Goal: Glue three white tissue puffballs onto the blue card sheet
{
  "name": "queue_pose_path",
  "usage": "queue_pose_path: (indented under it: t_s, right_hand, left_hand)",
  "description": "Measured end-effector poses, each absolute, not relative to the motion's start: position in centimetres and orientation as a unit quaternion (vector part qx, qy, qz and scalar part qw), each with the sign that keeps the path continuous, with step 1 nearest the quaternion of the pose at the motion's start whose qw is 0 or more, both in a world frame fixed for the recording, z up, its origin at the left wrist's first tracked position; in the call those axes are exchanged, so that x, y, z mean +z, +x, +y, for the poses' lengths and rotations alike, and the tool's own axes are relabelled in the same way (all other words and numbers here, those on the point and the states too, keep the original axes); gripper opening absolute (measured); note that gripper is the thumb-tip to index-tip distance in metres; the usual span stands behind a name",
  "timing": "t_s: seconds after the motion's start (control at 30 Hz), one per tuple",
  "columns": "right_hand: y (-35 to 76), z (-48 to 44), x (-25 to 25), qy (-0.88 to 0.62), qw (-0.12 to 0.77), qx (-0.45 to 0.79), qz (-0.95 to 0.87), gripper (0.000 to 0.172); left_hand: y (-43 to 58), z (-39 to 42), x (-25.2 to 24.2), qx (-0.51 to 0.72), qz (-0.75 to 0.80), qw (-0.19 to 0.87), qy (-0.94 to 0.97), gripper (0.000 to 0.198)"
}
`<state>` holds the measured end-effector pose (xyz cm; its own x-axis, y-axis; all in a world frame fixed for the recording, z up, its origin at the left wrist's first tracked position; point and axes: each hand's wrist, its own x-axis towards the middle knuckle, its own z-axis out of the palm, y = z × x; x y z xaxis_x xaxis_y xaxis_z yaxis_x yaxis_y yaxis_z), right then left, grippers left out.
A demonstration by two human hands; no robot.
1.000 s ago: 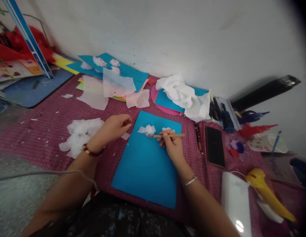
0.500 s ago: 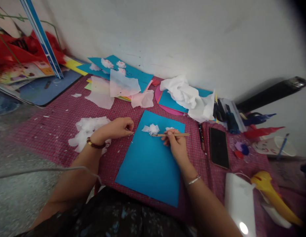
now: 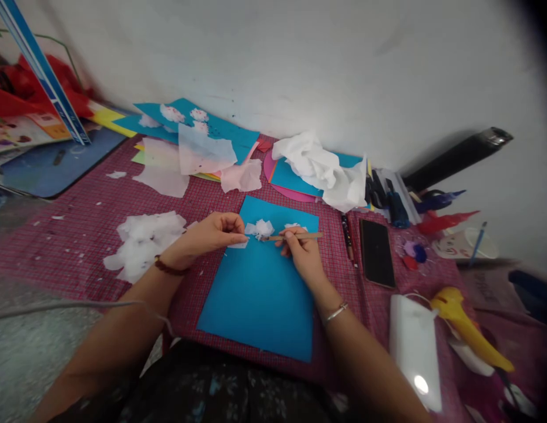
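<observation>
A blue sheet of paper (image 3: 259,294) lies in front of me, with a white tissue-paper tuft (image 3: 261,228) near its top left. Another white tuft (image 3: 295,226) sits at the top right, partly behind my right hand (image 3: 299,247). That hand is closed round a thin wooden stick (image 3: 312,235), whose darker tip touches or nearly touches the lower edge of the left tuft. My left hand (image 3: 218,232) pinches a small white tissue piece (image 3: 238,242) over the sheet's left edge. A pile of white tissue pieces (image 3: 145,241) lies left of that hand.
Behind the sheet are crumpled white tissue (image 3: 315,164) and blue sheets with tufts (image 3: 231,141). To the right lie a pen (image 3: 348,238), a phone (image 3: 377,252), a white box-shaped device (image 3: 415,346) and a yellow glue gun (image 3: 471,329). A paper cup (image 3: 465,244) stands beyond.
My left hand has moved right to the sheet's edge, and a white tissue piece now shows in its fingers. The stick stays by the left tuft. The whole view has shifted slightly.
</observation>
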<state>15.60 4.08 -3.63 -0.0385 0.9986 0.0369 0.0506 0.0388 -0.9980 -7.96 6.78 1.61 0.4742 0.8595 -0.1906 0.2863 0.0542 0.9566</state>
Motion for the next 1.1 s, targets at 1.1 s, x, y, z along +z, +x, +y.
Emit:
queue_pose_path:
  t_s: [1.1]
  right_hand:
    - [15.6, 4.4, -3.7, -0.486, 0.503, 0.493, -0.517, 0.025]
  left_hand:
    - [-5.5, 7.2, -3.0, 0.271, 0.460, 0.262, 0.804, 0.010]
